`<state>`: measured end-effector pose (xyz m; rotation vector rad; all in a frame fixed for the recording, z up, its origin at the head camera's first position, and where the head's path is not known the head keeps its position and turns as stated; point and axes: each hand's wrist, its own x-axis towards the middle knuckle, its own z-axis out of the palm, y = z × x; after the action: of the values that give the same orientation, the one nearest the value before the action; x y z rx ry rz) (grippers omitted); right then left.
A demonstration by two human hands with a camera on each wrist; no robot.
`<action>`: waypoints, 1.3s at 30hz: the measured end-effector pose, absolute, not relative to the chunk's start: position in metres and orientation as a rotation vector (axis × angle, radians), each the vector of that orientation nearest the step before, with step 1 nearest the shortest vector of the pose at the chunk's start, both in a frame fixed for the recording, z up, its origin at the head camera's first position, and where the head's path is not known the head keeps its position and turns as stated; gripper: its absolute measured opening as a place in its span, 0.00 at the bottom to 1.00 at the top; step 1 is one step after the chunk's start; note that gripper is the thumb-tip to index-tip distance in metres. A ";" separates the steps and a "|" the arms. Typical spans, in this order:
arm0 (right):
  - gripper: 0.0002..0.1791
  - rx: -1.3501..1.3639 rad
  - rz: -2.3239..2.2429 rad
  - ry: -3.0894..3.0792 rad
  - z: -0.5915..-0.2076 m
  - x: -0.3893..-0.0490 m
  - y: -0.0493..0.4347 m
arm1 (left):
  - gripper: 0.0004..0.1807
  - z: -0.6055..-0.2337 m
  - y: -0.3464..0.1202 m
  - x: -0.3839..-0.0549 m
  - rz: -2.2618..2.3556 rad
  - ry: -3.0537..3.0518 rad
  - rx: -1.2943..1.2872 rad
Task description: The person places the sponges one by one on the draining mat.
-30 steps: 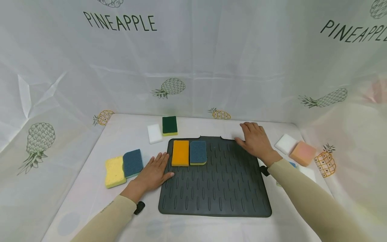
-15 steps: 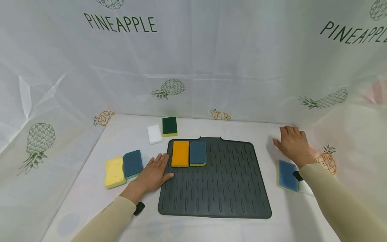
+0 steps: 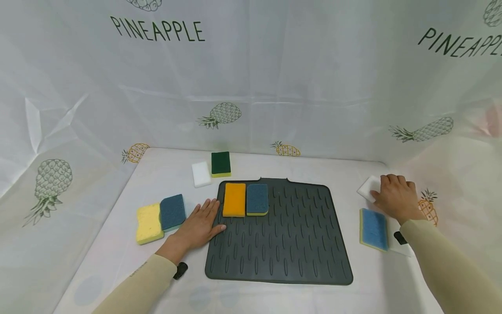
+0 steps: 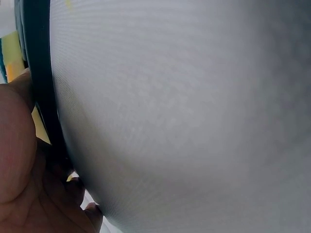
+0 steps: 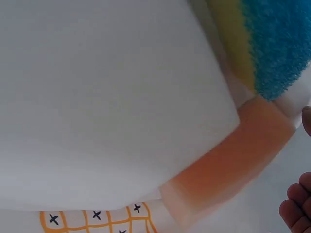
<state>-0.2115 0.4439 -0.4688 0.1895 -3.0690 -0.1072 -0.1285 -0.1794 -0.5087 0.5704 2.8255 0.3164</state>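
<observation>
My left hand rests with straight fingers over the left edge of the dark grey ribbed mat. An orange sponge and a blue-grey sponge lie side by side at the mat's upper left. Off to the right, my right hand reaches down beside a white sponge. It hides an orange-pink sponge, visible in the right wrist view with my thumb and curved fingertips apart at its end. A blue scouring sponge with a yellow layer lies just nearer.
A yellow sponge and a dark blue one lie left of my left hand. Behind the mat are a white sponge and a dark green one. Another white sponge sits partly under my right wrist. A pineapple-print sheet stands behind.
My right hand has left the mat's upper right corner, moved right, then lowered toward the sponges there. My left hand and the sponges on the mat stay put.
</observation>
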 end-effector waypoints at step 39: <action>0.54 0.109 -0.023 -2.984 -0.471 -0.212 0.425 | 0.49 -0.507 -0.180 -0.129 0.322 2.799 0.547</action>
<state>-0.2123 0.4248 -0.4711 0.1095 -2.9839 -0.0233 -0.1293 -0.1798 -0.5075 0.5473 2.7993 0.3225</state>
